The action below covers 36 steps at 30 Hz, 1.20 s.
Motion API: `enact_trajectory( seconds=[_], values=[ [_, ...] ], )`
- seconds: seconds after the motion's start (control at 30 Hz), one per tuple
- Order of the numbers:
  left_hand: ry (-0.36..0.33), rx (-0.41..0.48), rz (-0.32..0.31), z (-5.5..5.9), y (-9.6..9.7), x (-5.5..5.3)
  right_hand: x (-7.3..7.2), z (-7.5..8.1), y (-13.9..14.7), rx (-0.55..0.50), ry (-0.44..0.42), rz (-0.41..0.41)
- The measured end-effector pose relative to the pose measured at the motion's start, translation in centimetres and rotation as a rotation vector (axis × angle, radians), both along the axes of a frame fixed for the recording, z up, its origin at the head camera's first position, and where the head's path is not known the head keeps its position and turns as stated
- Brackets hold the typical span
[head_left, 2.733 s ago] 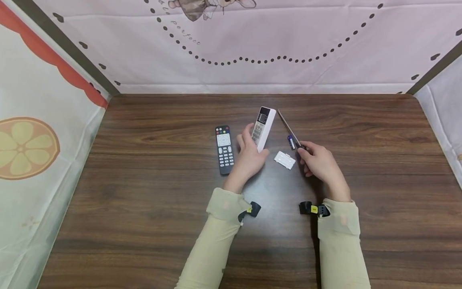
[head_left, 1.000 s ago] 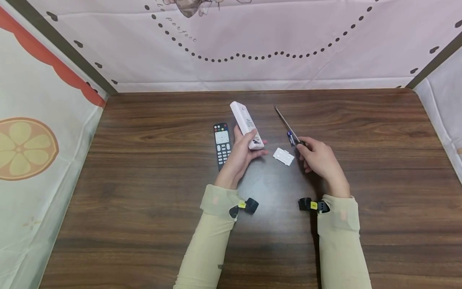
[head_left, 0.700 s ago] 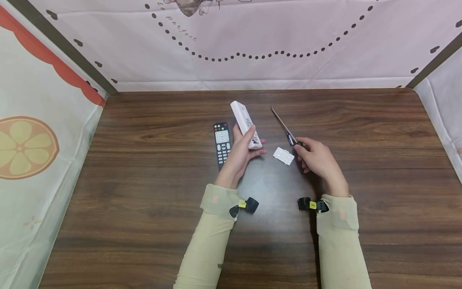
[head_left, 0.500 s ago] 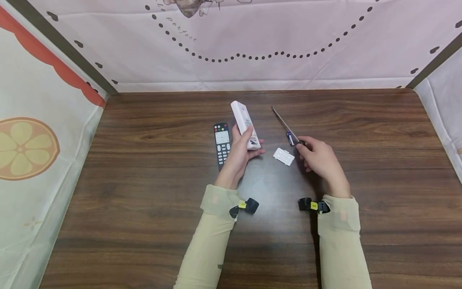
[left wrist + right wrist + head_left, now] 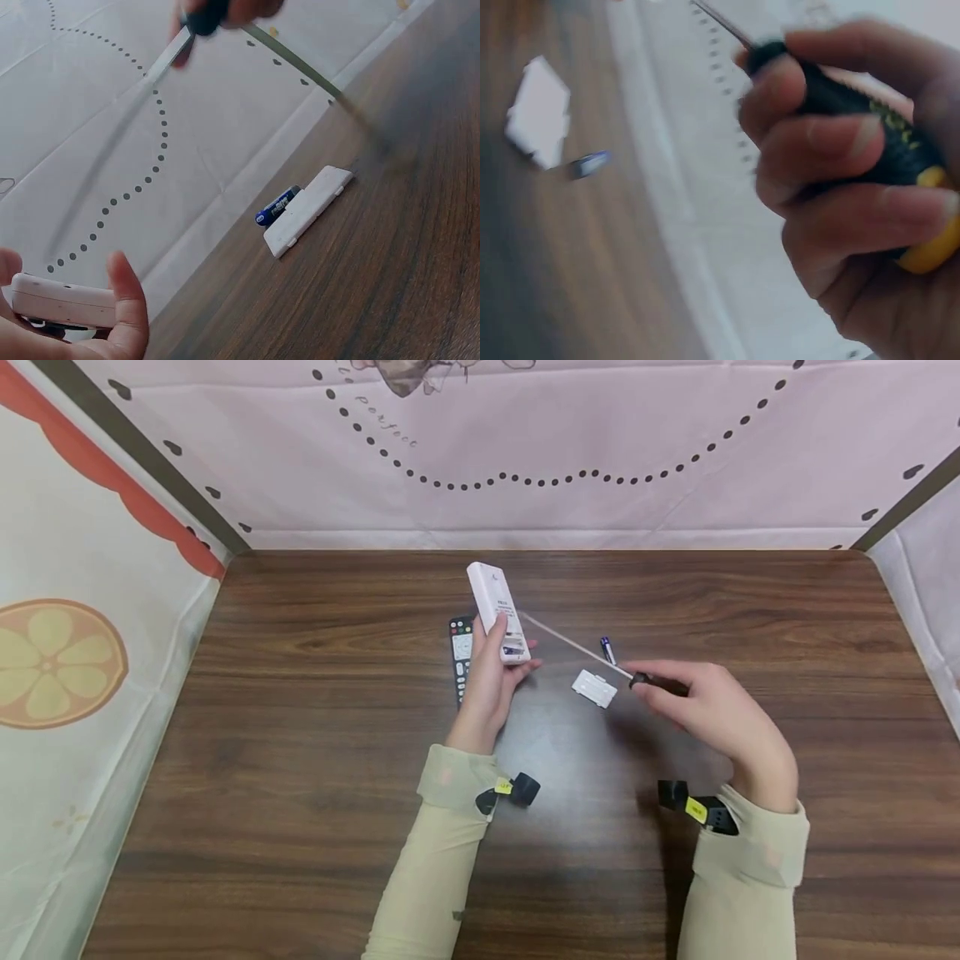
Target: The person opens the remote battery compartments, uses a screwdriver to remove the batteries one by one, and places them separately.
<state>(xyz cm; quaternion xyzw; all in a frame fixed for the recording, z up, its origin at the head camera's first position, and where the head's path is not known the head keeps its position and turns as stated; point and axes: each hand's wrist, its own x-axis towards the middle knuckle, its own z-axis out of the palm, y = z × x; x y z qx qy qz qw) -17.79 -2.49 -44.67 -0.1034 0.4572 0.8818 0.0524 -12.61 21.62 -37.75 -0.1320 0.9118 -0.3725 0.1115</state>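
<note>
My left hand (image 5: pixel 489 681) holds a white remote control (image 5: pixel 497 602) back side up, thumb along its edge. At its near end the battery compartment lies uncovered, with something dark blue inside. The right hand (image 5: pixel 712 702) grips a screwdriver (image 5: pixel 870 127) by its black and yellow handle, fingers curled round it. Its long thin shaft points left toward the white remote; whether the tip touches it I cannot tell. Between the hands, a white battery cover (image 5: pixel 595 688) lies on the table beside a blue battery (image 5: pixel 607 650).
A dark remote control (image 5: pixel 459 668) with white buttons lies on the wooden table (image 5: pixel 300 777), partly hidden by my left hand. A pale fabric wall (image 5: pixel 555 510) rises behind the table's far edge, with another printed sheet (image 5: pixel 60 793) on the left.
The left hand has turned the white remote from buttons up to back up. My right hand has lifted the screwdriver off the table area by the battery and swung its tip left toward the remote.
</note>
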Motion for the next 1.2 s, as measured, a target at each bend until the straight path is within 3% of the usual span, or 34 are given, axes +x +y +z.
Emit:
enact_trajectory(
  seconds=[0.07,0.23,0.53,0.7,0.9,1.03,1.2],
  values=[
    [0.003,0.022,0.023,0.0,0.0,0.0,0.7,0.8,0.1,0.013,0.005,0.054],
    [0.009,0.020,0.043,-0.3,-0.1,-0.2,1.4,1.9,0.0,0.052,-0.026,0.096],
    [-0.017,-0.030,0.047,0.0,0.2,-0.1,1.4,2.0,-0.2,0.107,-0.039,0.133],
    [-0.049,-0.062,0.049,0.0,0.4,-0.3,1.8,2.5,-0.4,0.140,0.003,0.149],
    [-0.056,-0.114,0.066,-0.1,0.5,-0.4,2.3,3.1,-0.6,0.173,0.118,0.173],
    [-0.044,-0.106,0.064,-0.1,0.5,-0.3,2.6,3.2,-0.5,0.189,0.165,0.175],
    [-0.054,-0.052,0.065,-0.1,0.5,-0.3,2.6,3.1,-0.3,0.185,0.164,0.175]
  ],
)
